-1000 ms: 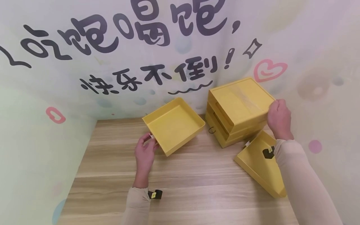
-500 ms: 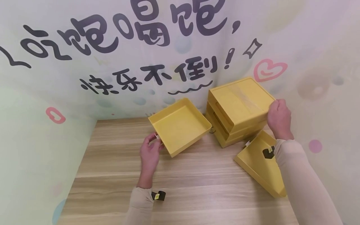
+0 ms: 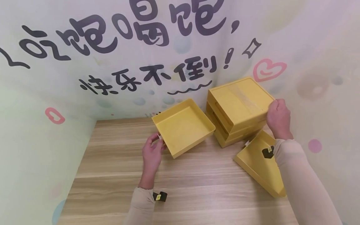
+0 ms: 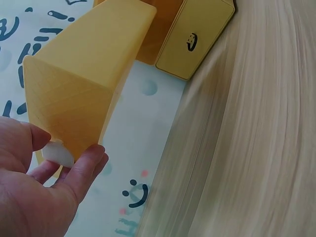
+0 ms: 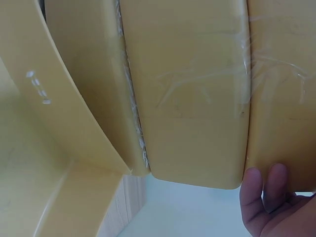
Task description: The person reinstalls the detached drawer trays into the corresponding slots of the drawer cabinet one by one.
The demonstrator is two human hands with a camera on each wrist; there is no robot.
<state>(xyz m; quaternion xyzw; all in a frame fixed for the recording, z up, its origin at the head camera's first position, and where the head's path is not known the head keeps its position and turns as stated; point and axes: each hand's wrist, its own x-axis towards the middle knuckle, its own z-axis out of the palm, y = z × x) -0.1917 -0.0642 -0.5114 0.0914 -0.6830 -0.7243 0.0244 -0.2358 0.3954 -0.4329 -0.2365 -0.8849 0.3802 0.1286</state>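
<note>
Above the striped, pale wood-grain table (image 3: 112,156), near the printed wall (image 3: 126,104), the left hand (image 3: 152,156) holds a shallow yellow plastic-looking tray (image 3: 184,128) with low thin walls and rounded corners, fine diagonal lines marking its end wall. Thumb and fingers pinch the small smooth white knob (image 4: 58,154) there. Just right stands a yellow stack of boxlike housings (image 3: 242,101), wrinkled clear tape (image 5: 197,79) across its surfaces. The right hand (image 3: 279,117) grips the stack's upper right corner, fingers bent and close together. Partly hidden by the pale right sleeve (image 3: 301,178), a second yellow open tray (image 3: 254,175) lies beside the stack. The held tray's hollow faces up, its knob end points toward the left hand, and its slightly longer axis runs obliquely toward the stack; whether they touch I cannot tell
</note>
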